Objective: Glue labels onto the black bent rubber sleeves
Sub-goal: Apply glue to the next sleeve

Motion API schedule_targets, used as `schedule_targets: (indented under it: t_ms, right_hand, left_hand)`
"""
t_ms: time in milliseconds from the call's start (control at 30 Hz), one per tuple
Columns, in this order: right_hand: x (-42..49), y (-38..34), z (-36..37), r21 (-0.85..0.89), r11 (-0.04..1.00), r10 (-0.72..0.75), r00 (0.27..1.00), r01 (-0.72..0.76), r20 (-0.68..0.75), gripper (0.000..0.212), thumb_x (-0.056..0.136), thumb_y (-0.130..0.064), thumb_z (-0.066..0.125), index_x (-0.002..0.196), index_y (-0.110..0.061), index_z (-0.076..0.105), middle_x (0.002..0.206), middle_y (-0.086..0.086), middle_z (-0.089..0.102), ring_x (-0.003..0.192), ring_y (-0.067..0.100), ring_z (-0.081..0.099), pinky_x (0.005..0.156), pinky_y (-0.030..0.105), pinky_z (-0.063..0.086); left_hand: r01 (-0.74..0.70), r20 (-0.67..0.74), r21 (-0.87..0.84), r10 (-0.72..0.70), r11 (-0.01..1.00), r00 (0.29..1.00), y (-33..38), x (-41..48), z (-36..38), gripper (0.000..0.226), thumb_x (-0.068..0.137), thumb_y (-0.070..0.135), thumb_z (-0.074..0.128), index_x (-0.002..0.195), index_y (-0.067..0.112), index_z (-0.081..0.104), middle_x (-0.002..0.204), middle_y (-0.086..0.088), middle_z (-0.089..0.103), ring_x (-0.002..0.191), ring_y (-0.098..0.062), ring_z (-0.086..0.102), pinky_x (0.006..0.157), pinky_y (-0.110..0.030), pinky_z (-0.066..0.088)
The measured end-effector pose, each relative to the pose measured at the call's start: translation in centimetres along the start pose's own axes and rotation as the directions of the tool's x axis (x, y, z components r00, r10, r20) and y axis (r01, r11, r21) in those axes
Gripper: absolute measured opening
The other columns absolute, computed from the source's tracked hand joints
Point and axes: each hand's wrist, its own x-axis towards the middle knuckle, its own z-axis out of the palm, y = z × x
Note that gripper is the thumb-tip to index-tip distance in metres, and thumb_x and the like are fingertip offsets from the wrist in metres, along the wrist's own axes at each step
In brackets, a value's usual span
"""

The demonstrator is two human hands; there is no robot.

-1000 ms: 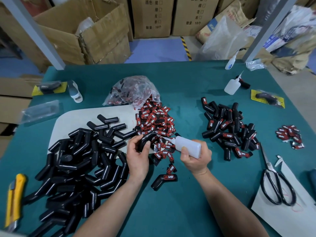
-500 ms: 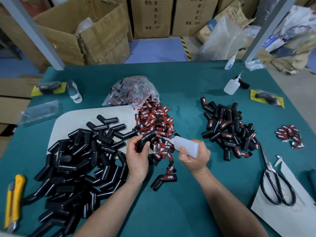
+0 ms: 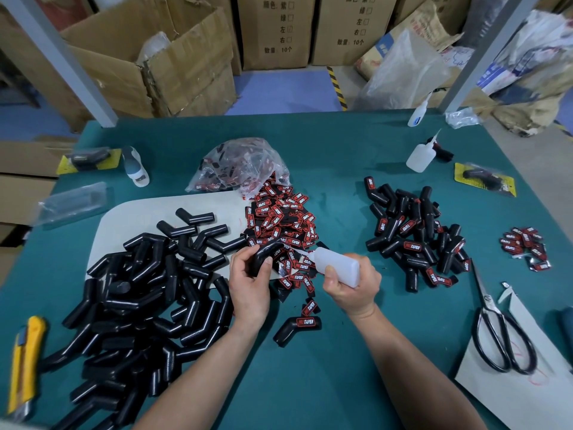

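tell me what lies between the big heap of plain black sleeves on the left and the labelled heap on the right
In the head view, the loose pile of red-and-black labels lies between the unlabelled black bent rubber sleeves and the labelled sleeve heap, with both hands working at its near edge.

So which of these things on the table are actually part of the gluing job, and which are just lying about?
In use: held sleeve, glue bottle, loose labels, unlabelled sleeves, labelled sleeves.

Lying about: scissors, utility knife, spare bottle, carded packs.
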Motion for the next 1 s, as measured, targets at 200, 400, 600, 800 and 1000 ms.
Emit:
schedule_targets:
  t_ms: [200,400,600,800,1000]
  right_hand:
    - [0.22,-0.10,-0.04,-0.004,1.000,-0.025,1.000,0.025,0.007,0.041,0.096,-0.053,0.049,0.086,-0.013,0.049,0.056,0.013,0.060,0.041,0.022,0.060,0.034,0.021,0.042]
    - [0.28,-0.11,-0.01,-0.001,1.000,-0.031,0.999,0.031,0.014,0.042,0.096,-0.053,0.049,0.086,-0.013,0.049,0.056,0.013,0.060,0.042,0.022,0.060,0.035,0.020,0.041]
    - [0.18,-0.06,-0.03,0.008,1.000,-0.023,1.000,0.023,0.014,0.045,0.096,-0.054,0.050,0.085,-0.010,0.050,0.056,0.013,0.060,0.041,0.022,0.060,0.036,0.019,0.040]
    - [0.21,-0.23,0.11,-0.012,0.999,-0.047,0.999,0.047,0.013,0.044,0.097,-0.054,0.048,0.085,-0.011,0.049,0.055,0.013,0.059,0.041,0.022,0.059,0.033,0.021,0.041]
    - [0.07,-0.39,0.09,-0.056,0.997,-0.046,0.999,0.047,0.010,0.041,0.096,-0.056,0.045,0.086,-0.016,0.049,0.056,0.011,0.062,0.041,0.023,0.059,0.036,0.023,0.043]
  left_hand:
    - [-0.010,0.001,0.005,0.010,1.000,1.000,-0.10,-0.02,-0.06,0.050,0.093,0.011,0.075,0.108,0.057,0.064,0.123,0.001,0.067,0.120,-0.018,0.064,0.109,-0.048,0.049]
    - [-0.011,0.007,0.012,0.011,1.000,1.000,-0.27,0.06,-0.16,0.048,0.093,0.012,0.076,0.109,0.056,0.064,0.124,0.000,0.068,0.120,-0.018,0.065,0.109,-0.048,0.050]
    - [-0.017,0.015,0.001,0.017,1.000,1.000,-0.43,0.06,-0.16,0.049,0.093,0.011,0.075,0.109,0.055,0.064,0.124,0.001,0.067,0.120,-0.017,0.065,0.109,-0.047,0.050]
    - [-0.032,0.024,-0.005,0.032,0.999,0.999,-0.56,-0.02,-0.15,0.045,0.093,0.011,0.075,0.111,0.051,0.065,0.122,0.009,0.066,0.120,-0.016,0.064,0.109,-0.045,0.050]
    - [-0.035,0.000,-0.033,0.035,0.999,0.999,-0.44,0.15,0.16,0.051,0.091,0.008,0.075,0.107,0.056,0.065,0.122,-0.004,0.068,0.119,-0.022,0.065,0.109,-0.048,0.049]
